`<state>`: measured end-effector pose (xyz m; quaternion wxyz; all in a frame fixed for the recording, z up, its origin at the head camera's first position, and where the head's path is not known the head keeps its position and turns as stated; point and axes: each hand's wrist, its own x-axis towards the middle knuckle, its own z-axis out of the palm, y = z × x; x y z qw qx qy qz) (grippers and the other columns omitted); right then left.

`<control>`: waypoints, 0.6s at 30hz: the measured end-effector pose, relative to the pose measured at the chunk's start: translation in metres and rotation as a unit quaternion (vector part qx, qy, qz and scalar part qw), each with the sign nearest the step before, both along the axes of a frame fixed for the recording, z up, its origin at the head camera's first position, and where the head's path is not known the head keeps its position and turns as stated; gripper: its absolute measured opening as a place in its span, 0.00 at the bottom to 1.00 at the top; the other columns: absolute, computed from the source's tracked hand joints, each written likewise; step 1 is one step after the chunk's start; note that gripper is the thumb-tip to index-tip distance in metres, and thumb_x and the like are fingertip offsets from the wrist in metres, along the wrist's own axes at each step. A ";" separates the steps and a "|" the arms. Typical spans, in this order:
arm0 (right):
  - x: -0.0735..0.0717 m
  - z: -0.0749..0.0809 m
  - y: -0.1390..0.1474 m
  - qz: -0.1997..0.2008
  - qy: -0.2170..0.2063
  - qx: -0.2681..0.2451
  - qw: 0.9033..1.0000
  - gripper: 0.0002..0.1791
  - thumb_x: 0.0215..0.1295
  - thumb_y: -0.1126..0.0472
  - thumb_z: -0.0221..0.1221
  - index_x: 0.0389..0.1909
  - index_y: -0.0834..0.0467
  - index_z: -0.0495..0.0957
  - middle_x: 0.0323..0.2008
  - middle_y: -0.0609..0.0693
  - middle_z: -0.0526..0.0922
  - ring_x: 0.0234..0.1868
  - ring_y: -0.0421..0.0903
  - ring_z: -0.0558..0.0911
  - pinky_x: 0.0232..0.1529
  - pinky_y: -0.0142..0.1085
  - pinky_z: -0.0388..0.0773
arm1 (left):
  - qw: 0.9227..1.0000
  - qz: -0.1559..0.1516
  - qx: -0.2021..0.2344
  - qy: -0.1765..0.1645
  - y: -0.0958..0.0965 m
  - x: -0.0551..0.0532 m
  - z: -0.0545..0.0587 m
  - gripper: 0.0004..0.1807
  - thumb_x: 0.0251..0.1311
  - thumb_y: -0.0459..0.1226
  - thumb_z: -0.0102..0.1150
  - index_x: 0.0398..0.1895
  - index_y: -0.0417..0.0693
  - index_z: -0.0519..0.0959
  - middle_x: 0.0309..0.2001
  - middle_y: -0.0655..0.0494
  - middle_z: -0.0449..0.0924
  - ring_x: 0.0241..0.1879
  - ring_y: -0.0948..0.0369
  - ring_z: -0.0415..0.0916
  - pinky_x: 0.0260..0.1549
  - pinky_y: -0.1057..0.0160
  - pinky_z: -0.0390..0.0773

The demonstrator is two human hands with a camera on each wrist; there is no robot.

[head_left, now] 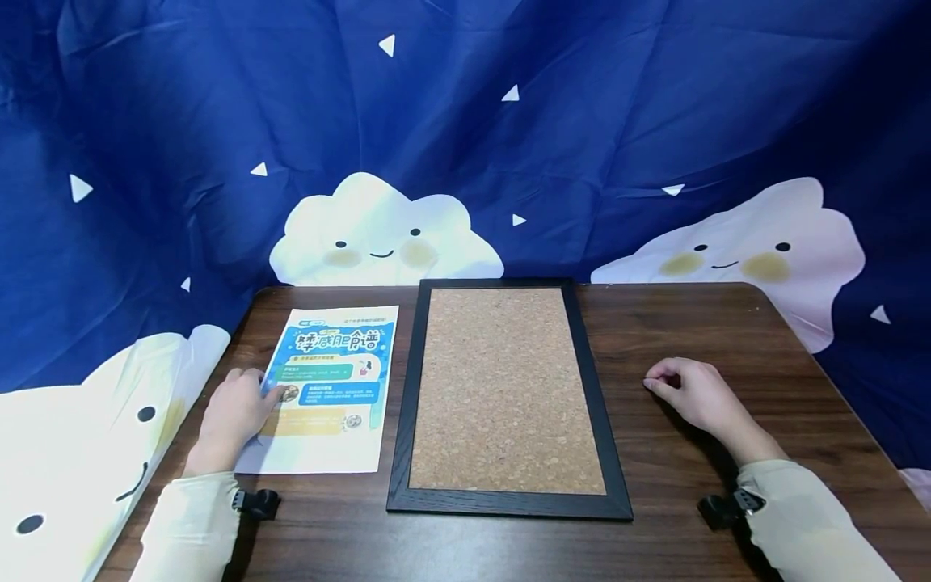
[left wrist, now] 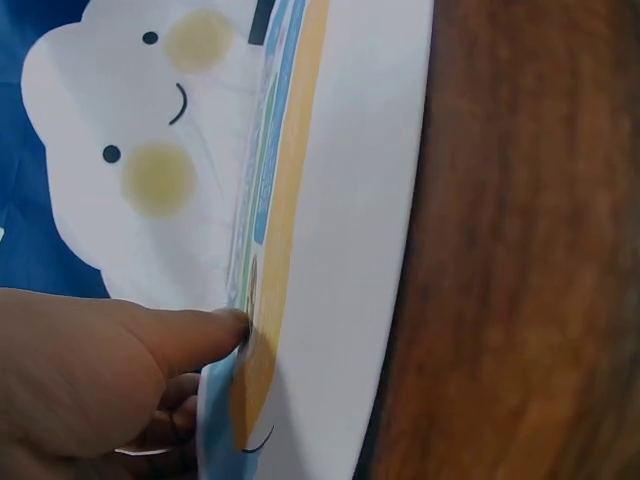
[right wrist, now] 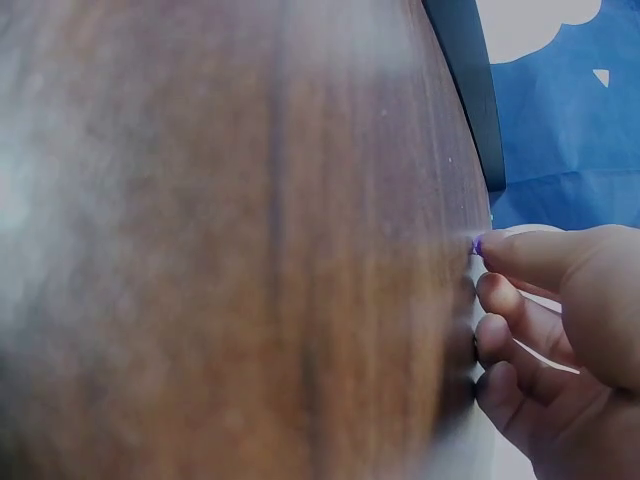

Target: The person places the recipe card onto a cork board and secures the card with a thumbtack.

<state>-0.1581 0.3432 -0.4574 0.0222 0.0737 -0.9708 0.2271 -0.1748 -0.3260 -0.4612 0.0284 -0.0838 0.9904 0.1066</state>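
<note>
A printed sheet (head_left: 330, 388) with blue, green and yellow blocks lies on the left of the table. My left hand (head_left: 236, 411) pinches its left edge, the thumb (left wrist: 205, 340) on the print and the other fingers curled at the edge. To the sheet's right, a black-framed cork board (head_left: 505, 388) lies with its bare cork face up. Right of the board, my right hand (head_left: 694, 392) rests low over the wood. Between its thumb and index fingertips shows a small purple pin-like piece (right wrist: 477, 244), mostly hidden by the fingers.
The dark wooden table (head_left: 684, 323) ends at a blue cloth backdrop (head_left: 567, 145) printed with white clouds and triangles. On the wrists sit black camera mounts, such as the left one (head_left: 258, 503). The board's frame reaches the table's far edge.
</note>
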 end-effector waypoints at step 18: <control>0.004 0.008 0.002 -0.009 -0.018 -0.005 1.000 0.04 0.75 0.63 0.66 0.42 0.59 0.87 0.42 0.59 0.90 0.43 0.55 0.82 0.47 0.56 0.79 | 0.990 0.011 0.089 0.108 -0.007 0.004 -0.001 0.13 0.76 0.35 0.57 0.49 0.30 0.82 0.40 0.35 0.86 0.37 0.43 0.82 0.36 0.45 0.78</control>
